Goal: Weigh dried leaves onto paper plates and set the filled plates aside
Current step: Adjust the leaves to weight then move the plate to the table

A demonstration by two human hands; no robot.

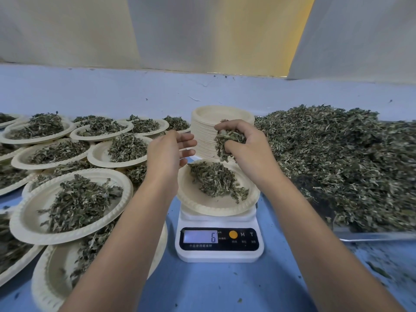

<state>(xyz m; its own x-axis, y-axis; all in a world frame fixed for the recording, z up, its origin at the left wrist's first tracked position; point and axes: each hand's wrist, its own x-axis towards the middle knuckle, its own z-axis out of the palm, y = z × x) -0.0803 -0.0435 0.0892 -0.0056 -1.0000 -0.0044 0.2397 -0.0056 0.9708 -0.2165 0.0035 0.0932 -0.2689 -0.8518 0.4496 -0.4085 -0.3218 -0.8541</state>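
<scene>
Along the left of the frame the filled plates (72, 203) lie overlapped on the blue counter (213, 287), each with its mound of leaves. A plate set aside there should go down flat so it does not tip its neighbours. Left of centre the left hand (173, 152) hangs above the left rim of the plate (195, 207) on the scale (219, 255), fingers loose and nearly straight, holding nothing. It is best kept off that rim, since any touch would spoil the reading. The plate sits in the lower centre with a small pile of leaves (216, 181) lying toward its right half, smaller than the mounds at left, so I judge the portion short. Below it the display (200, 237) seems to show 6, though glare may hide another digit. Just right of centre the right hand (245, 143) is curled round a handful of leaves (227, 140) directly over the plate, a few bits dangling below the fingers. The sound way is to let them go in small pinches, low over the plate's middle, eyes on the display, stopping early and topping up. Behind the hands stands the stack of empty plates (202, 131). At the right the heap of dried leaves (349, 158) fills a tray (371, 236), near enough to take back any surplus
</scene>
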